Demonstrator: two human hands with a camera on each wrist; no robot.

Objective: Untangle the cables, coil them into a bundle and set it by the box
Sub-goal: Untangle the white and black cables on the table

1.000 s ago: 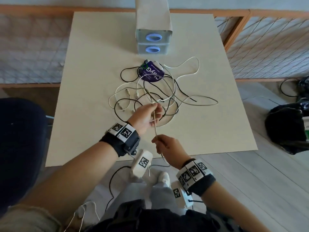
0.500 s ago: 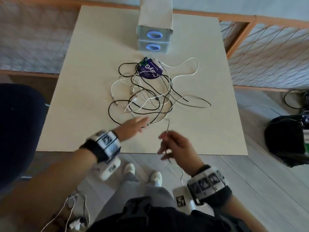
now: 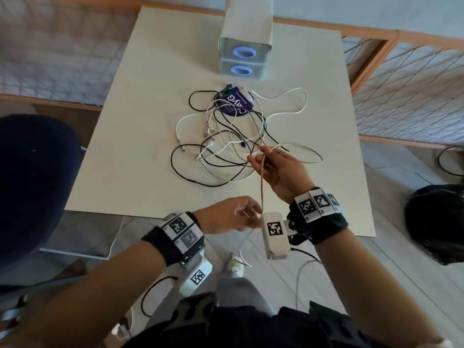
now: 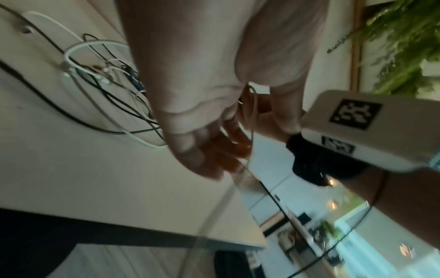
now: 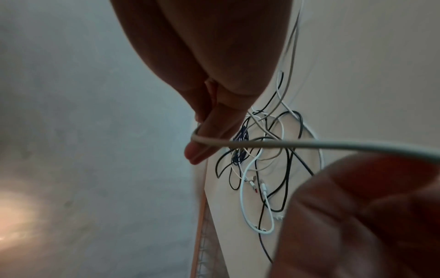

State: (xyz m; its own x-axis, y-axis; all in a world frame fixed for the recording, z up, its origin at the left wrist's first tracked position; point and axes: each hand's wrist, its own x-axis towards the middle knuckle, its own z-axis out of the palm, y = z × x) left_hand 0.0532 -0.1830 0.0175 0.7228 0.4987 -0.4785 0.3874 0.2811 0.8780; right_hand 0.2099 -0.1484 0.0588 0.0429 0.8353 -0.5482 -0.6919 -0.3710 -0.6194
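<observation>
Your right hand [image 3: 281, 172] is raised over the near part of the table [image 3: 140, 136], fingers fairly straight, with a beige cable [image 3: 262, 182] looped over them near the tips; the wrist view shows that cable [image 5: 309, 144] bending around one finger. From there the cable runs straight back toward 6 o'clock to your left hand [image 3: 228, 217], which hovers at the table's near edge and pinches it between thumb and curled fingers, seen close in the left wrist view [image 4: 253, 112]. Below that pinch a loose tail hangs toward the floor.

The rest of the cables [image 3: 226, 146], black and white ones crossing each other, lie in a tangle on the middle of the table, at 11 o'clock from your right hand and just beyond it. A purple round pack [image 3: 236, 102] sits at the tangle's far edge, under some of the strands. The box [image 3: 244, 41], grey with two blue-ringed openings, stands at 12 o'clock near the table's far edge, apart from the tangle.

A dark chair [image 3: 32, 182] is at 9 o'clock, off the table.
</observation>
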